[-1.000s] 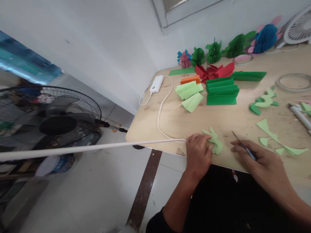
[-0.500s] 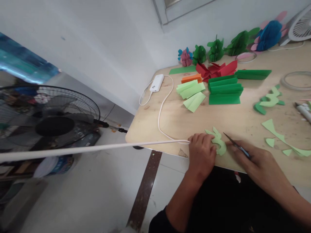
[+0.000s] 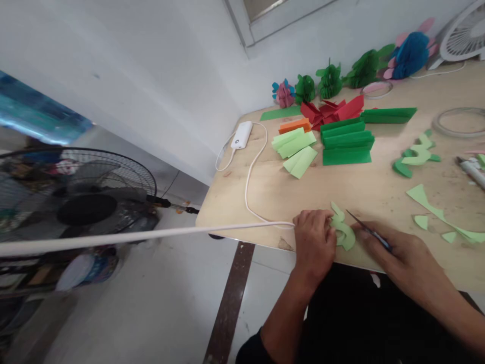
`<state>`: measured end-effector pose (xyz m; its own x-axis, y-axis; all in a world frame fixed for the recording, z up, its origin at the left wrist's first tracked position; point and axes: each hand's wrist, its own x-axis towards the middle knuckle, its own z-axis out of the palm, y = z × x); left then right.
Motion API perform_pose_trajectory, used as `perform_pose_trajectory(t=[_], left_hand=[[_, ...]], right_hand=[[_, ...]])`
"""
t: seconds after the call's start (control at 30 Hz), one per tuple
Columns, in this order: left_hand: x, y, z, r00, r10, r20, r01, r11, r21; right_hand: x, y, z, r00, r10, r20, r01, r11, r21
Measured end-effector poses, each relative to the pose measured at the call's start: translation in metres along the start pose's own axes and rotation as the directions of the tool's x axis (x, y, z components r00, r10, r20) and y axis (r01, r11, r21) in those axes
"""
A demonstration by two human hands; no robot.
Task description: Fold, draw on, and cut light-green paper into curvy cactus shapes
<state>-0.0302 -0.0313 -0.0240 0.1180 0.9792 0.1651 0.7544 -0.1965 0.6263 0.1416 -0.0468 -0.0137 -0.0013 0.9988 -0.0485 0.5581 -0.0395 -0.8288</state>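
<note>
The left hand (image 3: 315, 241), fingers bunched, pins the curvy pale-green paper cutout (image 3: 349, 236), probably to steady it, while the right hand (image 3: 401, 255), fingers closed, grips a slim dark-bladed tool (image 3: 359, 222).

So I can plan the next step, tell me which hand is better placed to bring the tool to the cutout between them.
Probably the right hand: it holds the tool, whose tip is beside the cutout. The left hand touches the cutout's other side, better suited to steadying it.
</note>
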Motion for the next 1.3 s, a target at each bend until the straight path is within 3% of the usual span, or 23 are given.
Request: perform_pose_trajectory(t=[0.27, 0.4, 0.63, 0.97, 1.3], left_hand=[[0.004, 0.001, -0.006, 0.986, 0.086, 0.145, -0.104, 0.987, 0.122], [0.006, -0.002, -0.008, 0.985, 0.097, 0.142, -0.111, 0.989, 0.094], [0.003, -0.002, -0.012, 0.986, 0.07, 0.152, -0.085, 0.992, 0.098], [0.003, 0.007, -0.016, 0.976, -0.053, 0.209, -0.004, 0.964, 0.266], [0.007, 0.005, -0.016, 0.972, -0.099, 0.215, 0.069, 0.987, 0.144]], right_hand=[[0.0, 0.0, -0.001, 0.999, -0.035, 0.003, 0.035, 0.999, -0.02], [0.0, 0.0, 0.0, 1.0, -0.03, -0.002, 0.03, 0.999, -0.02], [-0.001, 0.002, 0.0, 1.0, -0.025, 0.0, 0.025, 0.999, -0.022], [-0.001, -0.002, 0.0, 1.0, -0.028, -0.012, 0.028, 0.999, -0.025], [-0.002, 0.001, 0.001, 1.0, -0.002, 0.006, 0.002, 1.0, -0.013]])
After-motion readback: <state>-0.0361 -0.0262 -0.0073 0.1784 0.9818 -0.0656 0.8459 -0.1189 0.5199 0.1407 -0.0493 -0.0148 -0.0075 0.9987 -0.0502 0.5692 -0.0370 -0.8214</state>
